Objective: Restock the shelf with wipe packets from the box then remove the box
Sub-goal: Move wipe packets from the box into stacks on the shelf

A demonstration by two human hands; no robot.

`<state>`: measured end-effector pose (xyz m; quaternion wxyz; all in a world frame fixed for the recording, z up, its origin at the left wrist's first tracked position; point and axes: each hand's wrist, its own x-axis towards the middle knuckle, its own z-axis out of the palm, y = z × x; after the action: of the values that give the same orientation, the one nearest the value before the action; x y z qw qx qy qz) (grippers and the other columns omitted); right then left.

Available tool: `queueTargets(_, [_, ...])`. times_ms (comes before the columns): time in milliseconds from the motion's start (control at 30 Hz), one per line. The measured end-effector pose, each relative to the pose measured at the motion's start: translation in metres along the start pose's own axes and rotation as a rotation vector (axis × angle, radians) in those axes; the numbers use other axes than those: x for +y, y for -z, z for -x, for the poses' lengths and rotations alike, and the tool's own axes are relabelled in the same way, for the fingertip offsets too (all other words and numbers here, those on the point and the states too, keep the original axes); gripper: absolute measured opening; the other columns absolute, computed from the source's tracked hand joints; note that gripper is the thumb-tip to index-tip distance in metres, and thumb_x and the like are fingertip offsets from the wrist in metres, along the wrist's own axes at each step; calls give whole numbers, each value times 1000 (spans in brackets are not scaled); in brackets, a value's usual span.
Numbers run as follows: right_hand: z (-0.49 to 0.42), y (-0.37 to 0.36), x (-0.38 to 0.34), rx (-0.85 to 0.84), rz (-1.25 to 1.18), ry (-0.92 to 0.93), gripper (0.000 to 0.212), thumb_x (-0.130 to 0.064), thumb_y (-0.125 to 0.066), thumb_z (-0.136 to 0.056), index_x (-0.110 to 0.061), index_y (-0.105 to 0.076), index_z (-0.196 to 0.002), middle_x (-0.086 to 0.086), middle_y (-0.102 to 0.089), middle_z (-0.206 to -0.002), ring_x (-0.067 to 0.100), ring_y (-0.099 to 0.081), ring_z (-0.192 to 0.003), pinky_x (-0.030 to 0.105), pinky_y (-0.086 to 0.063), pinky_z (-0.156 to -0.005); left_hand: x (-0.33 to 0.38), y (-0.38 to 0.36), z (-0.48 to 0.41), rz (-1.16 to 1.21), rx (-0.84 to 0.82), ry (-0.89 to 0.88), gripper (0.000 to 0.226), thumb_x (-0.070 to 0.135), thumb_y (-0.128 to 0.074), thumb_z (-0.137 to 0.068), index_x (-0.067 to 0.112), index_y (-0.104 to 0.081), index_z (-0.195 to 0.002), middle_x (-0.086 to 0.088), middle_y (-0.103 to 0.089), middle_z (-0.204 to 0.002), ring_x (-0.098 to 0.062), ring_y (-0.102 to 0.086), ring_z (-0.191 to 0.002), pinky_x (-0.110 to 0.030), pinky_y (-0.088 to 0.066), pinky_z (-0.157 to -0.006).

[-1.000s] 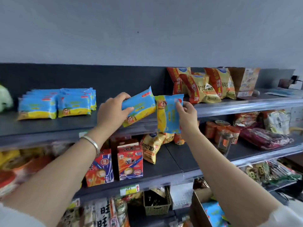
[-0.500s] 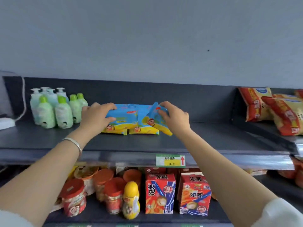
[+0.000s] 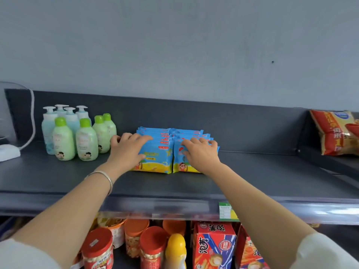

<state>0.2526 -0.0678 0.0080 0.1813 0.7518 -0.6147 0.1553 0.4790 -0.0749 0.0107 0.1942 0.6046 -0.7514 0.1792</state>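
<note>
Shelf (image 3: 272, 177) of dark grey metal spans the middle of the frame beneath a plain grey-blue wall (image 3: 174, 45). Your wipe packets (image 3: 155, 165) stand on it in two touching rows at frame centre, just right of the green and blue bottles (image 3: 77, 138). Your left hand (image 3: 129, 150) lies with fingers spread over the left row's tops. Your right hand (image 3: 200, 154) bends over the right row's front packet, perhaps pinching it, though I cannot tell. Snack bags (image 3: 334, 133) sit far right; jars (image 3: 97, 247) and cartons (image 3: 213, 247) line the lower edge.
</note>
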Motion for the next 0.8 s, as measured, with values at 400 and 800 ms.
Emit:
queueTargets(400, [10, -14, 13, 8, 5, 72, 70, -53, -50, -87, -28, -24, -147, -1, -30, -141, 28, -25, -135, 54, -8, -114, 9, -25, 2, 19, 15, -196, 67, 38, -60, -87, 42, -24, -144, 4, -27, -147, -23, -22, -135, -40, -22, -104])
queueTargets(800, [25, -15, 16, 71, -22, 34, 67, -47, -53, -87, -28, -28, -146, 0, -32, -143, 29, -28, -135, 49, -18, -113, 17, -28, 9, 125, 56, -235, 66, 38, -67, -81, 38, -37, -140, 4, -35, -143, -22, -26, -132, -43, -20, -105])
